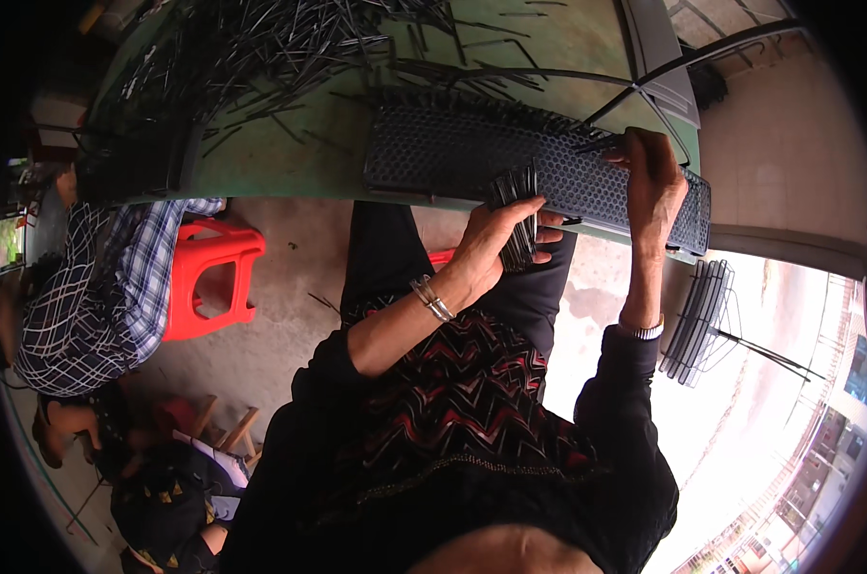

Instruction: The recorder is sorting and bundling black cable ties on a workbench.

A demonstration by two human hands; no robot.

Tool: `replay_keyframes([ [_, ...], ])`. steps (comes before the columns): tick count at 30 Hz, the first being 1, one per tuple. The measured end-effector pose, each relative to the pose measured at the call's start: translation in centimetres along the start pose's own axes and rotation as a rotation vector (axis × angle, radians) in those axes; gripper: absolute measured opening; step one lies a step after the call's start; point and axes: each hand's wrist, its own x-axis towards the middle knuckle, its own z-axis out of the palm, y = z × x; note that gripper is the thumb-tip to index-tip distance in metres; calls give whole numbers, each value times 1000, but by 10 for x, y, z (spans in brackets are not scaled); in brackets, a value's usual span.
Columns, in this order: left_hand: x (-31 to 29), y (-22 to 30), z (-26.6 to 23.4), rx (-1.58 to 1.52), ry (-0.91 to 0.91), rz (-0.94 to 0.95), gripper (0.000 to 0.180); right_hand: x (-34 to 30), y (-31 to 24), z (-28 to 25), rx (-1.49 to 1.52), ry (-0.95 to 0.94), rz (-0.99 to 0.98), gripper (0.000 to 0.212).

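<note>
Two bare hands work at a dark perforated rack (pixel 452 153), the landmark here. Nearest: person's black top with red zigzags (pixel 471 383), on the rack's near side. Left hand (pixel 491 234), silvery bangles (pixel 433 298) on the wrist, is at the rack's near edge, fingers closed round a bundle of thin black sticks (pixel 513 182); bundle's far end overlaps the rack in view. Right hand (pixel 655 177), metal band (pixel 642 331) on the wrist, is over the rack's right part, thumb and fingers drawn narrow; dark sliver near the fingertips, can't tell if gripped. Rack lies lengthwise along the near edge of a green table (pixel 290 167), rows of small holes across it, dark bristly row along its far side. Curved black bar (pixel 720 48) crosses beyond the rack's right half. Loose pile of black sticks (pixel 290 57) sits beyond the rack, to its left. Below rack level: red plastic stool (pixel 213 277) to the left, co-worker's plaid sleeve (pixel 146 287) further left, wire frame (pixel 698 320) near the rack's right end, bright ground (pixel 758 354) past that.
</note>
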Motion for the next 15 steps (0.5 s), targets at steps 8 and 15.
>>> replay_keyframes([
  [8,-1,-3,6,-7,-10,-129,35,20,23,13,-203,-28,-70,16],
  [15,-3,-1,3,25,-37,-113,35,29,25,10,-201,-90,-161,16],
])
